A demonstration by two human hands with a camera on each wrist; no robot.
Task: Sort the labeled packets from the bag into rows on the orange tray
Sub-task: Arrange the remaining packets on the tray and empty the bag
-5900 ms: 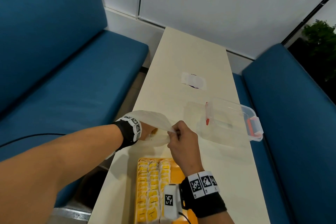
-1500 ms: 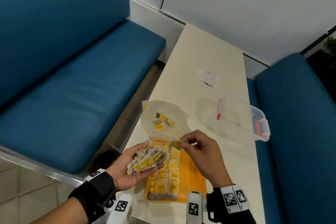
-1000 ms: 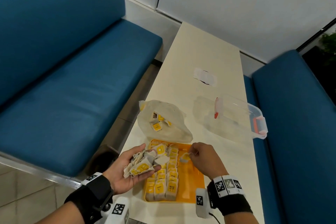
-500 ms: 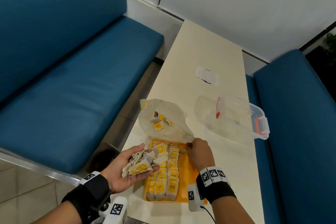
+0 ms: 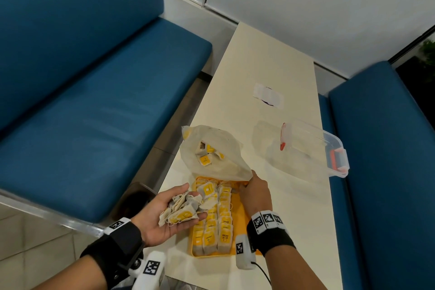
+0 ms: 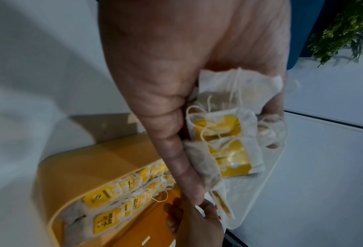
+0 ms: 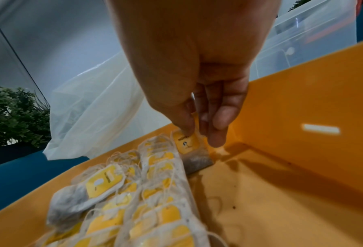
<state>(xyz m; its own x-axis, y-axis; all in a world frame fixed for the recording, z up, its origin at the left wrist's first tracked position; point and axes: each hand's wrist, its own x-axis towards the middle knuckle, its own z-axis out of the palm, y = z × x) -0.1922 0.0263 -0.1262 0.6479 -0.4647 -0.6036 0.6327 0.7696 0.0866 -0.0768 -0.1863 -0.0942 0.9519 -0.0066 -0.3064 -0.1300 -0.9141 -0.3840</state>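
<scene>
Palm up at the tray's left side, my left hand (image 5: 191, 202) holds a pile of packets (image 5: 182, 211), mesh sachets with yellow labels, fingers curled lightly round it (image 6: 223, 133). The orange tray (image 5: 238, 218) lies at the table's near end with rows of packets (image 5: 217, 226) along its left half. My right hand (image 5: 243, 187) reaches down at the tray's far end, just under the bag's mouth. There thumb and fingers (image 7: 199, 135) pinch one packet (image 7: 187, 142) by its label, standing at the end of the rows. The translucent bag (image 5: 219, 148) lies beyond the tray with a few packets inside.
A clear plastic box (image 5: 313, 148) with orange-red latches stands right of the bag. A white slip (image 5: 268, 95) lies farther up the cream table (image 5: 294, 207). Blue benches (image 5: 82, 113) flank the table on both sides. The tray's right half (image 7: 282, 192) is bare.
Both hands were at the bag earlier. Since then my right hand took one packet from the left hand's pile and carried it down to the tray's far end, where it stays.
</scene>
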